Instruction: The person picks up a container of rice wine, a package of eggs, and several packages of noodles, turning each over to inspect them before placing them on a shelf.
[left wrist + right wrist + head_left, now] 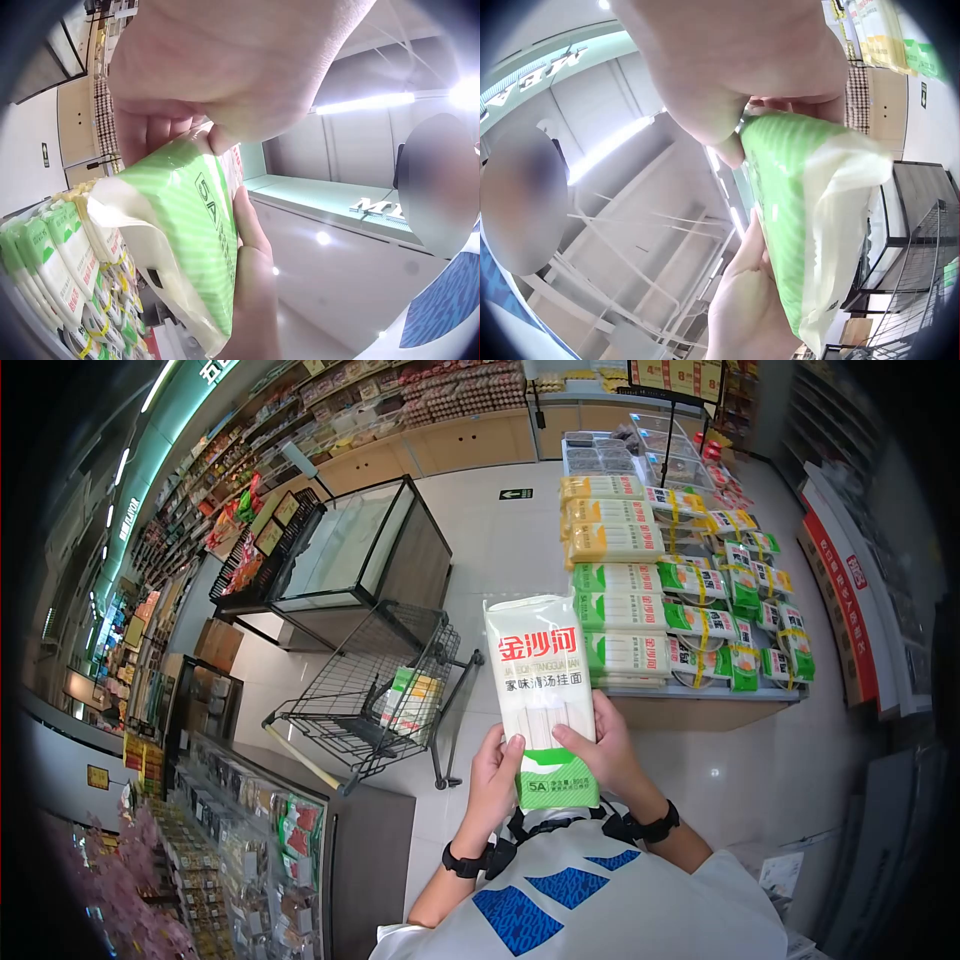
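Note:
A white and green noodle packet (540, 700) with red lettering stands upright in front of the person's chest. The left hand (494, 772) grips its left edge, thumb on the front face. On the right edge the right hand (608, 748) holds it the same way, thumb also in front. In the left wrist view the packet's green end (191, 217) shows below the left hand (217, 67), fingers behind it. The right wrist view has the right hand (742, 67) curled round the packet (787, 217), its clear wrapper end jutting out.
A wire shopping cart (370, 705) with packets inside stands to the left, beside a glass-topped display case (350, 550). At the right, a display table (700, 710) bears stacked noodle packets (625, 600). Shelves (250, 840) of packaged goods stand at the lower left.

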{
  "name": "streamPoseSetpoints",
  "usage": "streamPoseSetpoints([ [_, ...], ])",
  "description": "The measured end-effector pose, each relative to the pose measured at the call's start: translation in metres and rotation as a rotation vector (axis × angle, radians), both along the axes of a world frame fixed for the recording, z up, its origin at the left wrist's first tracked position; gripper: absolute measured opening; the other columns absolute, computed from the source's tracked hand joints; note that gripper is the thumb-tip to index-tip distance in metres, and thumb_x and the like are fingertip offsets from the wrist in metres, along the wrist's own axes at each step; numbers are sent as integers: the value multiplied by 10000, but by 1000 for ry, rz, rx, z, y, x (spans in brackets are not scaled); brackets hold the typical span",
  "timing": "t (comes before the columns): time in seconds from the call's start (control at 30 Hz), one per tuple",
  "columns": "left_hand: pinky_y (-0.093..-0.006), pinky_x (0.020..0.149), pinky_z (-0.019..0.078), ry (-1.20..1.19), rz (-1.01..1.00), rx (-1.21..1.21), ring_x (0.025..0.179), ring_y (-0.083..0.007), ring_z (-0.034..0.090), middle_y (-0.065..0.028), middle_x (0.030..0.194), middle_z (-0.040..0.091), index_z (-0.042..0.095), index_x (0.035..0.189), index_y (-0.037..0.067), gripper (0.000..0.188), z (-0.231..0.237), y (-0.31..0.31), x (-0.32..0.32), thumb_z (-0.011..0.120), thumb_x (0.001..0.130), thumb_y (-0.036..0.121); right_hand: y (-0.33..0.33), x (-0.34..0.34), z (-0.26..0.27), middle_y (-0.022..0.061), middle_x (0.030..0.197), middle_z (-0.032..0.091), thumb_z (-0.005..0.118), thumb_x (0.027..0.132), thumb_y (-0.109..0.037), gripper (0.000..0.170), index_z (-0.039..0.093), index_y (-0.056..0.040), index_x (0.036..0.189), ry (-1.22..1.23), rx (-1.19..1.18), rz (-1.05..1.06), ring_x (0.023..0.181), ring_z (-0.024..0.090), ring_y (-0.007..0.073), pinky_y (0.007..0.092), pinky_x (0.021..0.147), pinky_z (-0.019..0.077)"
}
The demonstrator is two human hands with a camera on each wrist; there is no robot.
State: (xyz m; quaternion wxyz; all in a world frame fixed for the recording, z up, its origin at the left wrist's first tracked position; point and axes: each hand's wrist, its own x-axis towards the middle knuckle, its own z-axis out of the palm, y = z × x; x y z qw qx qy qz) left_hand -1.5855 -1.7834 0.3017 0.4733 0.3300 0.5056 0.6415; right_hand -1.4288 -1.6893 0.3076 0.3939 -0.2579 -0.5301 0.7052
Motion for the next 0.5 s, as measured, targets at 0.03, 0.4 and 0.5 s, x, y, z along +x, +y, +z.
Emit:
streamPoseSetpoints([
  [0.03,-232,785,534,0,-4,0,891,-100,688,-114,1024,736,541,1293,-39,309,1,-1,0,552,1093,196,-1,0,0,103,1251,677,674,1000,-87,429,499,10,1379,8,-19,-6,1120,656,138,305,956,545],
  [0.4,-227,790,527,87,-6,-76,920,-103,701,-141,1042,761,585,1236,-41,254,19,-6,9,596,1065,147,3,-11,-9,76,1241,665,661,1031,-148,394,518,-19,1374,194,-311,-47,1072,659,118,311,930,560],
  [0.5,-267,800,565,195,-72,-8,895,-140,724,-171,1060,766,592,1255,-54,291,17,-11,3,643,1033,126,3,-9,-8,60,1236,665,629,1053,-196,372,523,-52,1379,194,-281,-99,1080,665,131,334,926,568],
])
